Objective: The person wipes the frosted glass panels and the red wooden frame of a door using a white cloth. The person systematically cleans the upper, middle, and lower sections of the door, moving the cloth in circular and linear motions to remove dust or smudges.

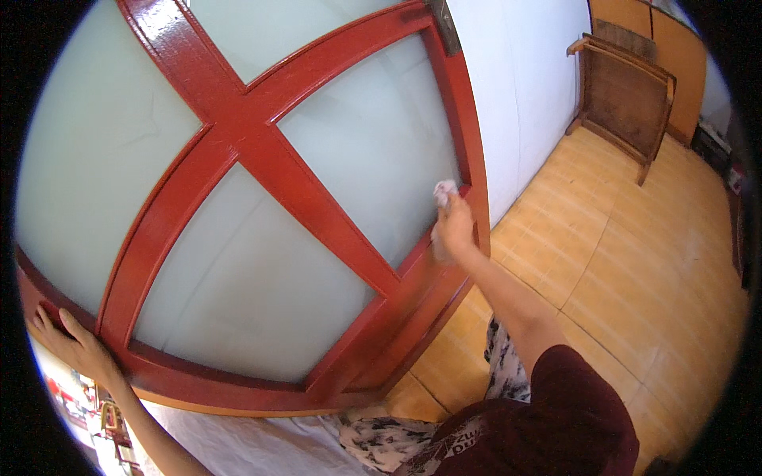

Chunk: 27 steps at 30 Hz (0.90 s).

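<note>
A red-painted wooden door (229, 131) with frosted glass panes (363, 137) fills the left and middle of the view. My right hand (457, 225) grips a pale, crumpled cloth (445, 191), which lies at the lower right corner of the right pane, by the red frame. Part of the cloth hangs below my fingers and looks blurred. On the far left, my left hand (74, 342) rests on the door's edge with its fingers spread, holding nothing visible. A dark metal fitting (447, 30) is on the door's edge at the top.
Orange floor tiles (571, 262) spread to the right. A brown wooden frame-like piece of furniture (625, 98) leans near a white wall (524, 89), before orange-brown panels (681, 71). Pale fabric (238, 437) lies below the door, and bright, unclear items stand at lower left.
</note>
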Motion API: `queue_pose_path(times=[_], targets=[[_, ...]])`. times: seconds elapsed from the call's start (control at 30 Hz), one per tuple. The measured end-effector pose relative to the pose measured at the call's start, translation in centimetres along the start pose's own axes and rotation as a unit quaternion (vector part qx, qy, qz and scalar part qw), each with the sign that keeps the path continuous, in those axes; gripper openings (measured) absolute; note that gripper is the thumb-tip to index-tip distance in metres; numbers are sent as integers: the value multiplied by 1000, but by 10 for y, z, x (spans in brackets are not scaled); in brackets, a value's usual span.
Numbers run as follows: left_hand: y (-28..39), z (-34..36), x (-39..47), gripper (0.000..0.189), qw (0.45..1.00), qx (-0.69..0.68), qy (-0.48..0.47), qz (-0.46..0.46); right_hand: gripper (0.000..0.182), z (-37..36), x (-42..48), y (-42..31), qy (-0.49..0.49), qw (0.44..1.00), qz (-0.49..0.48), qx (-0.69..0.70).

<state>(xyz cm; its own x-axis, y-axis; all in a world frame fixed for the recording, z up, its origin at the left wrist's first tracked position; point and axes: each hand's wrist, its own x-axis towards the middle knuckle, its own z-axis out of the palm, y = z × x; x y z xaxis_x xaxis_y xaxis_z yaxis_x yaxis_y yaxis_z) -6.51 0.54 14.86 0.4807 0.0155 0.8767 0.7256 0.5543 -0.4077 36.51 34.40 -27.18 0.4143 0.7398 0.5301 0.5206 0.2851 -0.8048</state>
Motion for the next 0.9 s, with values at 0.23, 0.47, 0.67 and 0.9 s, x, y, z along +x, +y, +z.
queue_pose_path(times=[0.23,0.47,0.67,0.9], targets=[[6,3,6,55,999,31,-32,-11,41,-16,-121,-54,-140,976,-156,67],[15,-2,6,54,997,57,-48,-25,37,-15,-89,-68,-198,955,87,202],[16,0,2,54,997,31,-44,-48,39,-31,-40,-137,-182,948,64,252],[16,-2,2,53,995,13,-60,-78,37,-44,45,-278,-24,907,-151,393]])
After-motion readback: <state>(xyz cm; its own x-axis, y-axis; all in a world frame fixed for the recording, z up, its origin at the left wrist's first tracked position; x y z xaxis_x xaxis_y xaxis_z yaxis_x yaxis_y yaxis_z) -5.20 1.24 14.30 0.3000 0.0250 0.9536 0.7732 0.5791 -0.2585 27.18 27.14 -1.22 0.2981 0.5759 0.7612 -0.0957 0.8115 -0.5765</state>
